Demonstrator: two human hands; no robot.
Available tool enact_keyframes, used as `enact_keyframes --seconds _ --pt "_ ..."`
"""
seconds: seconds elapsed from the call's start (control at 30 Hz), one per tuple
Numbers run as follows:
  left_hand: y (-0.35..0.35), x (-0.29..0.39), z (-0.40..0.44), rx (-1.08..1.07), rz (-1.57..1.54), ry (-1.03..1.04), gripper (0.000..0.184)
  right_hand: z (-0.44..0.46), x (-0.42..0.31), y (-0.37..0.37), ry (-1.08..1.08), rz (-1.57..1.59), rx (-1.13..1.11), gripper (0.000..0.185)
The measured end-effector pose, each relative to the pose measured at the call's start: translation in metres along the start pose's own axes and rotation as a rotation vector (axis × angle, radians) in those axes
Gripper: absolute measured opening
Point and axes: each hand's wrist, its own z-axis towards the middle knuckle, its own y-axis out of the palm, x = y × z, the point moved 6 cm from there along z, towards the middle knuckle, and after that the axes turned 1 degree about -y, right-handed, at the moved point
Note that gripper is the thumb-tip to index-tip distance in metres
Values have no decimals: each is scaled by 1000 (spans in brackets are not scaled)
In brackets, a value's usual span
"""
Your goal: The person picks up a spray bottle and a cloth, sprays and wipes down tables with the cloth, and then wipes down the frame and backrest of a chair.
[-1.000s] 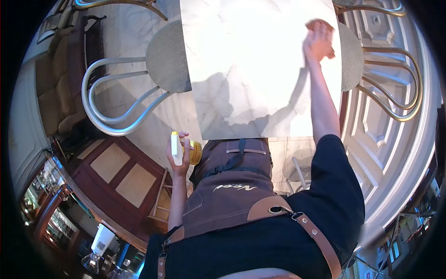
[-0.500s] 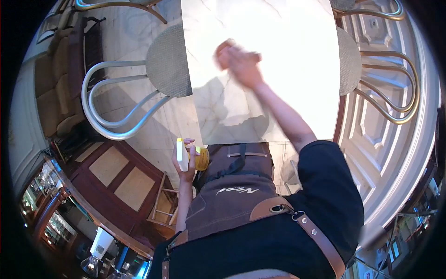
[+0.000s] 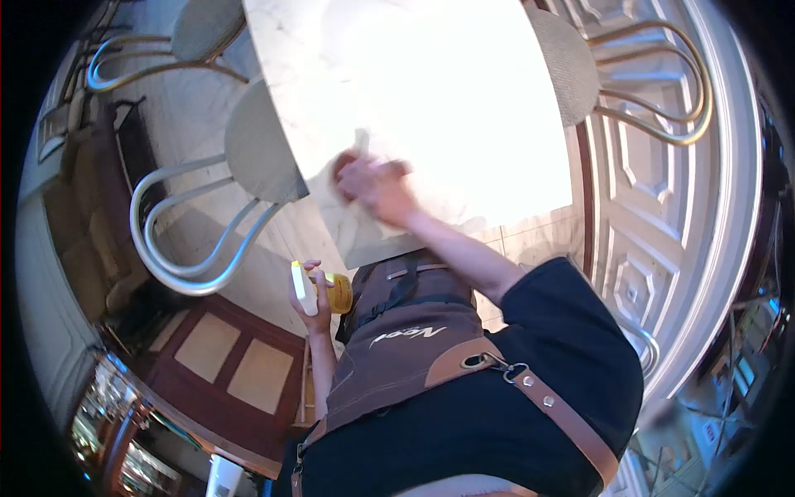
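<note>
My left hand (image 3: 316, 316) is wrapped round a spray bottle (image 3: 340, 294) with a yellow body, a white trigger head and a yellow nozzle tip. It holds the bottle low beside my apron, left of the table's near edge. Out in front, my right hand (image 3: 379, 192) presses on the white marbled table (image 3: 327, 217) near its left side. Under its fingers is a reddish-brown cloth (image 3: 343, 172), smeared by motion, with edges showing on both sides of the hand. Strong glare washes out most of the tabletop.
A chair with a woven seat (image 3: 263, 145) and looped metal back stands against the table's left side. Another chair (image 3: 567, 70) is at the right, before a white panelled wall (image 3: 642, 215). A dark red wooden panel (image 3: 217, 364) lies to my lower left.
My right hand has swept the cloth toward me and to the left across the tabletop. The view has turned and shifted, so the table appears tilted. My left hand keeps its hold on the spray bottle.
</note>
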Motion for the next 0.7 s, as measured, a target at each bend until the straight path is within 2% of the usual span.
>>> enact_keyframes --seconds 0.03,0.07,0.1,0.13,0.2,0.23,0.27,0.3,0.33,0.37,0.43,0.53,0.57,0.67,0.7 --pt "4 2 4 -27 -1 12 19 -5 -28 17 -98 -220 57 52" --pt "6 4 6 -56 22 43 20 9 -28 19 -42 -145 30 51" --pt "8 7 7 -84 46 73 20 22 -13 15 -79 -245 57 51" --pt "9 7 8 -95 55 61 20 31 19 8 -40 -154 188 46" --pt "13 7 8 -123 39 59 20 57 58 -108 466 -261 -76 32" --pt "14 7 8 -121 20 51 20 37 104 -125 420 -463 288 31" --pt "14 8 8 -140 19 60 20 16 140 -172 249 -23 613 32" --pt "15 8 7 -156 7 63 20 -7 162 -208 407 -183 562 37" --pt "15 7 6 -172 -2 64 20 -47 171 -227 470 -554 680 40" --pt "14 5 6 -189 -2 73 20 -86 181 -242 663 -609 608 44" --pt "13 -6 5 -201 11 95 20 -167 180 -241 845 -752 610 51" --pt "11 -7 2 -213 10 100 20 -206 119 -196 1065 -744 679 51" --pt "9 -6 1 -217 11 111 20 -200 102 -161 1020 -738 623 49" --pt "1 -12 0 -227 36 121 18 -137 11 -56 708 -330 375 45" --pt "0 -12 -2 -244 41 129 18 -119 -29 -24 446 -128 369 45"
